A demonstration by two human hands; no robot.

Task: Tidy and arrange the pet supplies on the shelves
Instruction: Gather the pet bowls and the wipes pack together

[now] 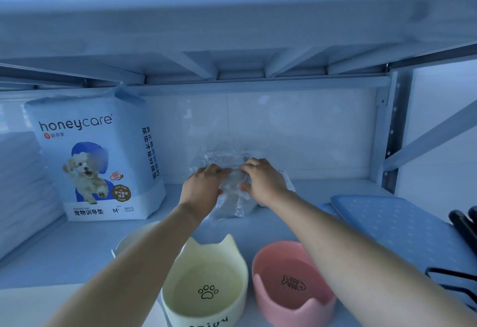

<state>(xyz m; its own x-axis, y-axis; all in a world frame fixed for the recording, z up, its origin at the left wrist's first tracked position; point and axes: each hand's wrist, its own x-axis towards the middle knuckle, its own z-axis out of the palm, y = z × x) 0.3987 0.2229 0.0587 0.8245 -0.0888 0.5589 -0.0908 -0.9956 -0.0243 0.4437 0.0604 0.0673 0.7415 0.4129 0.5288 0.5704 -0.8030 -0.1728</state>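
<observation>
A crumpled clear plastic bag [233, 198] stands near the back middle of the shelf [77, 246]. My left hand [204, 184] grips its left side and my right hand [262, 180] grips its right side, both pinching the plastic near the top. What is inside the bag cannot be made out. In front, under my forearms, sit a cream cat-ear bowl [206, 285] with a paw print and a pink bowl [291, 282] with a fishbone print.
A tall honeycare pet pad pack [95, 158] stands at the left, beside a stack of white pads [23, 187]. A blue dotted mat [402, 228] lies at the right, with black metal objects [464, 226] at the edge. A white bowl [129, 241] peeks behind my left forearm. The upper shelf hangs low overhead.
</observation>
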